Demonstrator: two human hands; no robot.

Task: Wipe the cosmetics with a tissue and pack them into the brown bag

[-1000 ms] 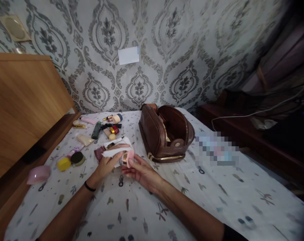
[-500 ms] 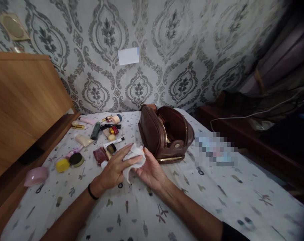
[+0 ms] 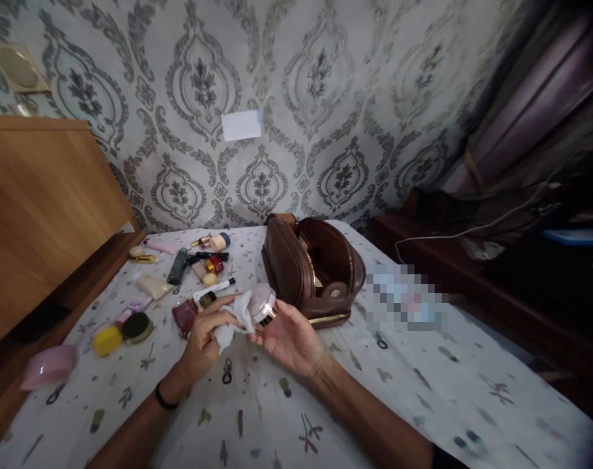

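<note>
My left hand (image 3: 206,335) is closed on a crumpled white cloth (image 3: 234,319), pressing it to the side of a small round jar (image 3: 263,303) with a shiny copper band. My right hand (image 3: 294,339) grips the jar by its banded end, palm turned up. Behind the hands stands a brown leather cosmetic bag (image 3: 289,277), its top unzipped and gaping. Left of my left hand lie a dark red pouch-like item (image 3: 184,316) and a white tube (image 3: 221,287) with a black cap.
More cosmetics spread leftward: a green bottle (image 3: 178,266), a beige tube (image 3: 152,285), a yellow jar (image 3: 107,341), a dark round tin (image 3: 137,327) and a pink container (image 3: 49,367). A wooden cabinet (image 3: 42,195) borders the left; the patterned wall rises behind.
The cloth has shifted left off the jar, leaving the jar's clear top and copper band exposed. The view has tilted up slightly and turned a little to the right.
</note>
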